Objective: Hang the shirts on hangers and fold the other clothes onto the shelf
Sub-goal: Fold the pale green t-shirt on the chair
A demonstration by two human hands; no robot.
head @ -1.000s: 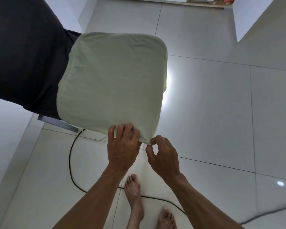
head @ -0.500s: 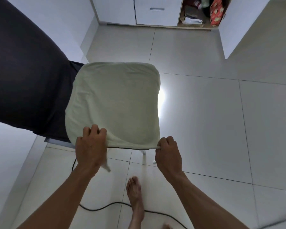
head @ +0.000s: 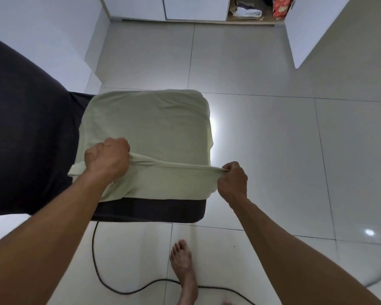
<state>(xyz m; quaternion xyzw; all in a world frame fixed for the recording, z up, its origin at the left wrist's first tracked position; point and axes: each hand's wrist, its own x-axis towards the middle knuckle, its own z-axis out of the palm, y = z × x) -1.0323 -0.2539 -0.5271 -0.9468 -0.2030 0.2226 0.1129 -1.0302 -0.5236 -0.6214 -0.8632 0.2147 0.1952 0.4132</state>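
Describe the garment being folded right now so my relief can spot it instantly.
Find the dark padded seat in the middle of the tiled floor. The pale green cloth covers its top, its near edge lifted by the left hand and right hand. It is the only light fabric there.

Pale green garment (head: 147,126); black chair seat (head: 150,209); black cable (head: 110,280); light grey floor tiles (head: 262,139).

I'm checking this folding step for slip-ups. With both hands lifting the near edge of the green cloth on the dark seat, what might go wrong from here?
The green cloth overhangs the seat on its right side, so pulling may drag it onto the floor. The left hand holds a bunched wad while the right hand pinches a thin edge, so the fold may come out crooked. A black cable lies beside the bare foot, a likely trip.
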